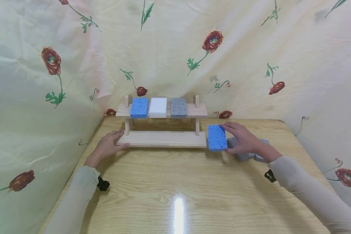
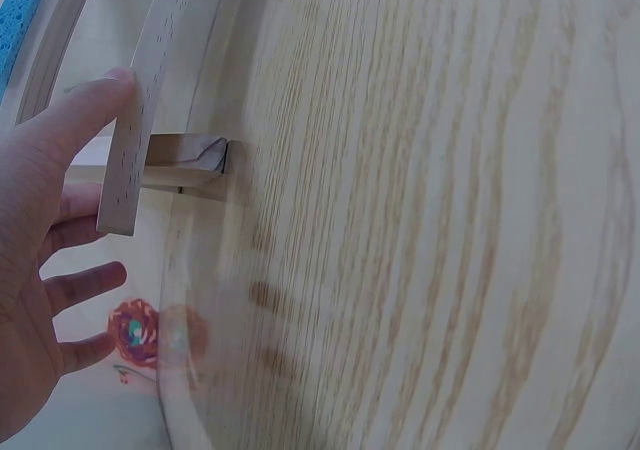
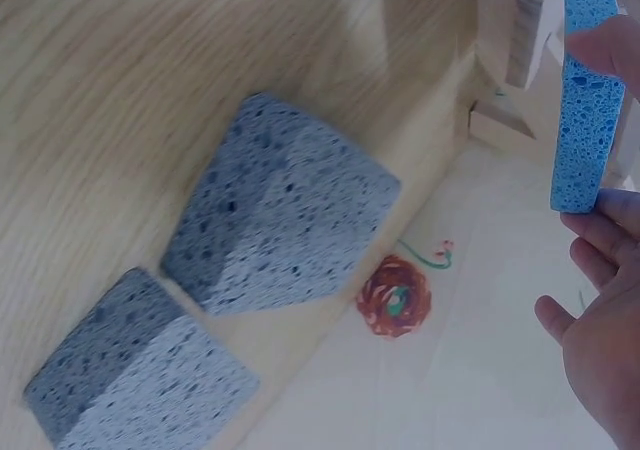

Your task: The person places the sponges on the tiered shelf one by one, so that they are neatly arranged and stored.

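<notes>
A two-tier wooden shelf (image 1: pixel 163 139) stands at the back of the table. My left hand (image 1: pixel 109 143) grips the left end of its lower board, thumb at the front edge, as the left wrist view also shows. In my right hand (image 1: pixel 242 138) a blue sponge (image 1: pixel 217 138) is held by its right side between thumb and fingers, just off the lower board's right end. On the upper board sit a blue sponge (image 1: pixel 139 108), a white sponge (image 1: pixel 158 107) and a grey sponge (image 1: pixel 178 108), side by side.
Two grey speckled sponges, one nearer the shelf (image 3: pixel 285 210) and one farther (image 3: pixel 145 370), lie on the table under my right hand and wrist. Flower-printed cloth (image 1: pixel 163 48) hangs behind and beside the wood-grain table (image 1: pixel 152 182).
</notes>
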Tool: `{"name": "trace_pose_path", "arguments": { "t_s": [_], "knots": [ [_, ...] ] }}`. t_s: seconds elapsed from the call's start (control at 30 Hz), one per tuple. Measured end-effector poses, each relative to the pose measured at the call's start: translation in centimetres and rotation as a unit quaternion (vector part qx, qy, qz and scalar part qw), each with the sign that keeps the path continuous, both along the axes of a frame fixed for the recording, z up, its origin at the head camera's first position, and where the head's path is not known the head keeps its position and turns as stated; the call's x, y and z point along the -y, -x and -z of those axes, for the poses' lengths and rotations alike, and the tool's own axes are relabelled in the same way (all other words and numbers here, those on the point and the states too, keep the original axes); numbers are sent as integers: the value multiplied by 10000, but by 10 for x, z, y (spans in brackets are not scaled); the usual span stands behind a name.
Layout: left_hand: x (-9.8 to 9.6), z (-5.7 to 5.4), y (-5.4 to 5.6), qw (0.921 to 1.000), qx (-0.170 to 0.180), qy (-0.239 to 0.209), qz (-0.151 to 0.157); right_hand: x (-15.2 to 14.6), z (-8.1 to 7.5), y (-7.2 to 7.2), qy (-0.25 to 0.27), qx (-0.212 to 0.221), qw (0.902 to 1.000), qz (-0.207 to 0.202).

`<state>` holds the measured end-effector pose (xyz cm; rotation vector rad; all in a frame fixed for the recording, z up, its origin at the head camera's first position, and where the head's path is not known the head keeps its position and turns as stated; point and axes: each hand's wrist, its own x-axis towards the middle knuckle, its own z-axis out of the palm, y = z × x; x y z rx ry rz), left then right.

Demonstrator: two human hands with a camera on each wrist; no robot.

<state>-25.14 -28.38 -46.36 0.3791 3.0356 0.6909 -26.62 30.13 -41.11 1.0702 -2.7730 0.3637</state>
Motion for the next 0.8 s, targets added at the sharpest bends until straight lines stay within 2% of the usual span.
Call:
{"name": "trace_pose_path", "arguments": {
  "t_s": [0.3, 0.53, 0.8],
  "knots": [
    [0, 0, -1, 10000, 7, 8, 11, 20, -9, -1, 171, -101, 9995, -259],
    [0, -1, -2, 10000, 2, 17, 14, 35, -11, 1, 352, -230, 9979, -500],
    [0, -1, -1, 10000, 27, 2, -30, 50, -13, 0, 421, 4, 9979, -496]
  ]
}}
